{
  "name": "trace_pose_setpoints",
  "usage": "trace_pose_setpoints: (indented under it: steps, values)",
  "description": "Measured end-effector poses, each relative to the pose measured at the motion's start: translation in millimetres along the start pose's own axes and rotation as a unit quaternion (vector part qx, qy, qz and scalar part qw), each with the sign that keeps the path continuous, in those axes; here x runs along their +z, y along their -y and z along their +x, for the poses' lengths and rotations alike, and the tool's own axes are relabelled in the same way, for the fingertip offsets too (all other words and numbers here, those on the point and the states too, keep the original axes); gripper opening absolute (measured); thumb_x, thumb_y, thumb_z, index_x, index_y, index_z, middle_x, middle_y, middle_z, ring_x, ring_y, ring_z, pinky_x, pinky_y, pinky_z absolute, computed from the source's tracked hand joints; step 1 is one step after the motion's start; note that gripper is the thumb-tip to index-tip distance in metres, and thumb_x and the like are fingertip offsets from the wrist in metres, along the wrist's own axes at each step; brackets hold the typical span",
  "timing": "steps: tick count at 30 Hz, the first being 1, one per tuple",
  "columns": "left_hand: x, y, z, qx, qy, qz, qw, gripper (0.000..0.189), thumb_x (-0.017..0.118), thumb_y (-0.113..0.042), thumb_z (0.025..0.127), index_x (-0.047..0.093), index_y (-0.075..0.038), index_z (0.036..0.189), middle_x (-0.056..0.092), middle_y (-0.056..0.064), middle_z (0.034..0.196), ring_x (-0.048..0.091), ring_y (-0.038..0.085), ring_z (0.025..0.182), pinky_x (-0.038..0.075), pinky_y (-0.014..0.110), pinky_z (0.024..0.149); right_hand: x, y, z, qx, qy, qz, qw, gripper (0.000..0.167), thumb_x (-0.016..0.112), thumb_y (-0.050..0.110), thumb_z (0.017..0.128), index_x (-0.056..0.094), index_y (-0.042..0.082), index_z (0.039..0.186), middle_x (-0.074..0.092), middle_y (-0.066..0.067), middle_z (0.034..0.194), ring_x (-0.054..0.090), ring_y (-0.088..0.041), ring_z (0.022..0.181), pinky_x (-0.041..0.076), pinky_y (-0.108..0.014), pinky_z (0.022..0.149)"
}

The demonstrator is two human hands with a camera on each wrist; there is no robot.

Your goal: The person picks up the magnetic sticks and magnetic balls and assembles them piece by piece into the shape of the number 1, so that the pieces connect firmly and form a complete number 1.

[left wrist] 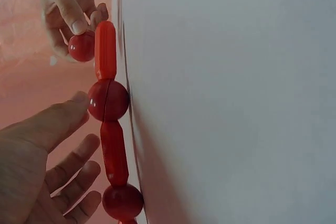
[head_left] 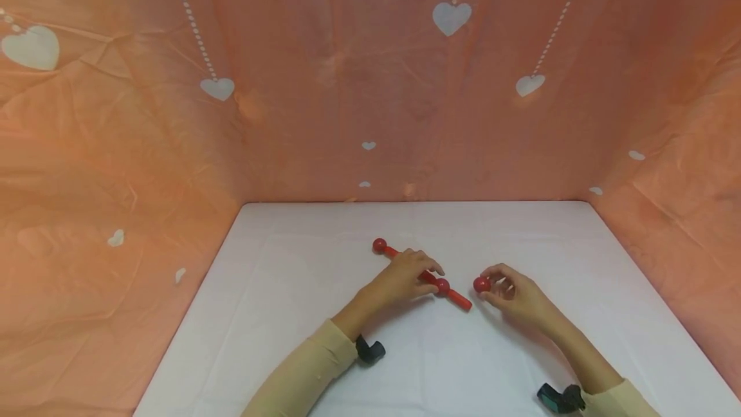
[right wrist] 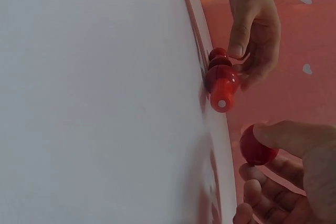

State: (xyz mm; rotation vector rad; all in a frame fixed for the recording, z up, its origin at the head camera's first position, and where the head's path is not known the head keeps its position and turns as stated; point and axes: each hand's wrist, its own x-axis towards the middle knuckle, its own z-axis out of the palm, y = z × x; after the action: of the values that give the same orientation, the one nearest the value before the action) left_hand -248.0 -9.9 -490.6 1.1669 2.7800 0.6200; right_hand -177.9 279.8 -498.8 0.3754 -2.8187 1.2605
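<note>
A chain of red rods [head_left: 460,301] and red balls [head_left: 442,286] lies diagonally on the white table, a ball [head_left: 379,246] at its far left end and a bare rod at its near right end. Over its middle reaches my left hand [head_left: 405,275], which hides part of it. In the left wrist view the thumb is at the side of a ball [left wrist: 108,100], and the loose fingers do not close round the chain. My right hand [head_left: 518,295] pinches a separate red ball [right wrist: 258,145] between thumb and fingers, apart from the bare rod end.
The white tabletop [head_left: 278,262] has an orange curtain [head_left: 336,95] with pale hearts behind it and at both sides. Dark wrist cameras are strapped at both sleeves, the left one [head_left: 370,350] and the right one [head_left: 560,399].
</note>
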Motion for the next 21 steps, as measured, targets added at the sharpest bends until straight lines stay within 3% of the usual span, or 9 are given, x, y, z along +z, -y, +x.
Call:
trace_pose_setpoints:
  steps: [13, 21]
  values:
    - [4.5, -13.8, 7.7, 0.025, 0.023, 0.03, 0.999, 0.035, 0.08, -0.036, 0.099, 0.074, -0.03, 0.133, 0.071, -0.009, 0.128, 0.056, 0.012, 0.117, 0.045, 0.03, 0.104, 2.5, -3.1, -11.4, -0.014, 0.026, -0.015, 0.9995, 0.029, 0.087, 0.012, 0.09, 0.069, 0.013, 0.113, 0.067, 0.004, 0.097, 0.055, -0.011, 0.084, 0.05, -0.025, 0.069]
    - [9.2, -18.8, 14.1, 0.036, 0.027, 0.056, 0.9974, 0.032, 0.081, -0.038, 0.099, 0.076, -0.031, 0.129, 0.072, -0.013, 0.119, 0.057, 0.01, 0.112, 0.045, 0.028, 0.1, 2.2, -3.7, -18.2, -0.032, 0.054, -0.009, 0.998, 0.029, 0.089, 0.017, 0.089, 0.068, 0.017, 0.11, 0.063, 0.004, 0.092, 0.052, -0.008, 0.077, 0.045, -0.026, 0.064]
